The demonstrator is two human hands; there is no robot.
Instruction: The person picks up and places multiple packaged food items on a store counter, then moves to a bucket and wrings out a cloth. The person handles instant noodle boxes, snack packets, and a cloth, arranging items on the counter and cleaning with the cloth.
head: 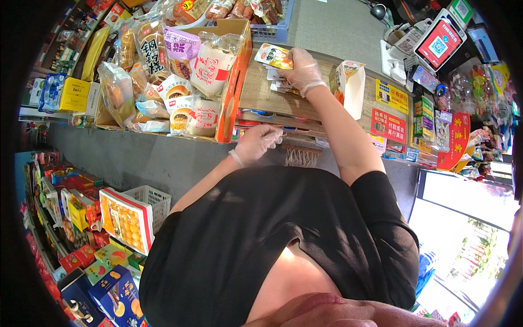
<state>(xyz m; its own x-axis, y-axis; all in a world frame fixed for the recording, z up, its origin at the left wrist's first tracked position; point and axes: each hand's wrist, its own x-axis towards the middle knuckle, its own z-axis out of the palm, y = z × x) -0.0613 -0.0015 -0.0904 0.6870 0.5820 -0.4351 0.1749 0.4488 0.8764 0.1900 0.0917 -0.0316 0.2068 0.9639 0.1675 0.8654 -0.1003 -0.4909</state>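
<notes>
My right hand (303,70), in a thin clear glove, has its fingers on the right end of a small printed food packet (273,56). That packet lies over several others (282,83) on the wood-look counter (261,92). To the right of the hand stands an open white carton (352,88) with printed sides. My left hand (259,143), gloved too, hovers by the counter's front edge with its fingers curled; nothing shows in it. Left of the packets is an orange cardboard box (237,81) full of wrapped breads (212,67).
A blue plastic basket (267,33) with packaged sausages stands behind the bread box. A payment-code stand (440,41) and a phone (425,77) are at the back right. Small goods line the counter's right end. Boxed goods and a white basket (157,200) are at the lower left.
</notes>
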